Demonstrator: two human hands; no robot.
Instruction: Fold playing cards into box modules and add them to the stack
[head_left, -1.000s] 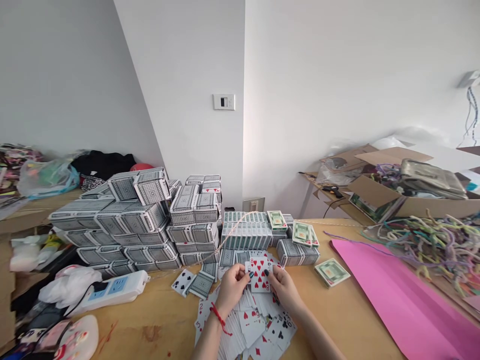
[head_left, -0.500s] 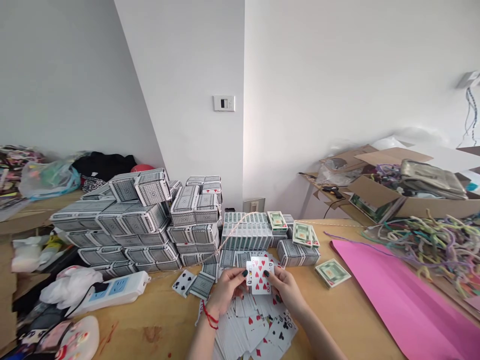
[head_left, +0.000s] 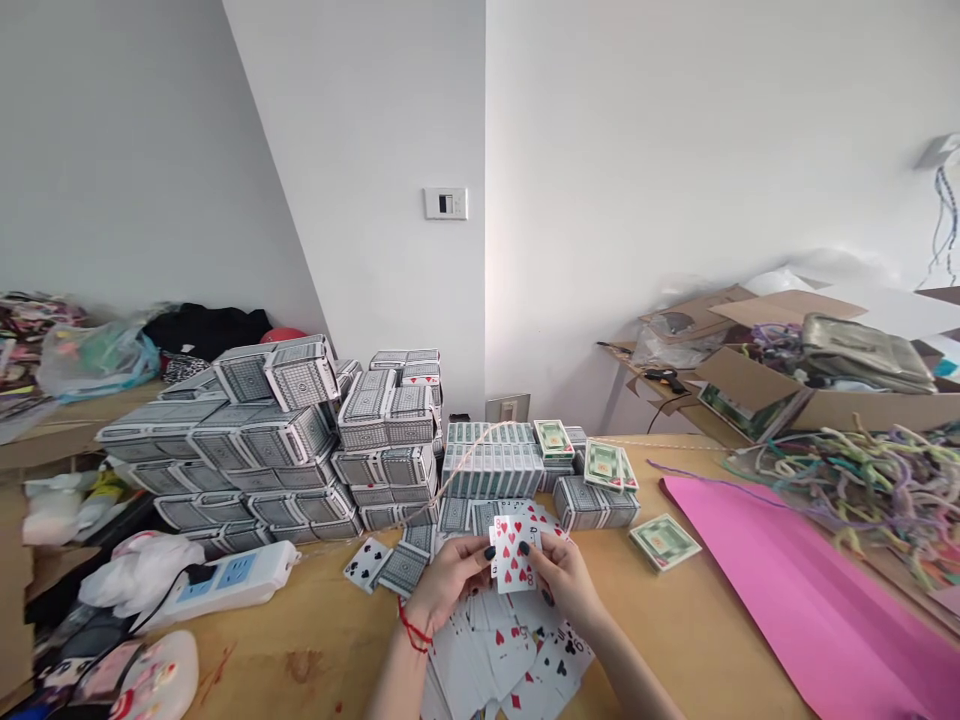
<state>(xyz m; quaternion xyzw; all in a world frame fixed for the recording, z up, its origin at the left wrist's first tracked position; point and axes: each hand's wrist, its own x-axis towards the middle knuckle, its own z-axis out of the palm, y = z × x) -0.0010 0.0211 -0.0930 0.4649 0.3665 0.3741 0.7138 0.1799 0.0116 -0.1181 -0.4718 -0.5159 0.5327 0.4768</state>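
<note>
Between my two hands, an eight of hearts playing card (head_left: 514, 570) faces up, with at least one more card partly hidden behind it. My left hand (head_left: 454, 580), a red string at its wrist, pinches the cards' left edge with thumb and fingers. On the other side, my right hand (head_left: 566, 580) has its thumb pressed on the face of the eight and its fingers behind. Under both hands spreads a loose heap of playing cards (head_left: 472, 655), mostly face up. Left of them lie a spade card (head_left: 366, 563) and a face-down card (head_left: 405, 570).
Card-covered blocks (head_left: 225, 440) are stacked at the left and centre back. Green card boxes (head_left: 664, 542) lie to the right, beside a pink sheet (head_left: 742, 580). A white power strip (head_left: 232, 580) sits left. Tangled yarn (head_left: 862, 490) and an open carton (head_left: 840, 405) stand far right.
My left hand has shifted its grip, its thumb now on the cards' left edge with the wrist lower and further left. The eight of hearts has slid slightly left and tilted.
</note>
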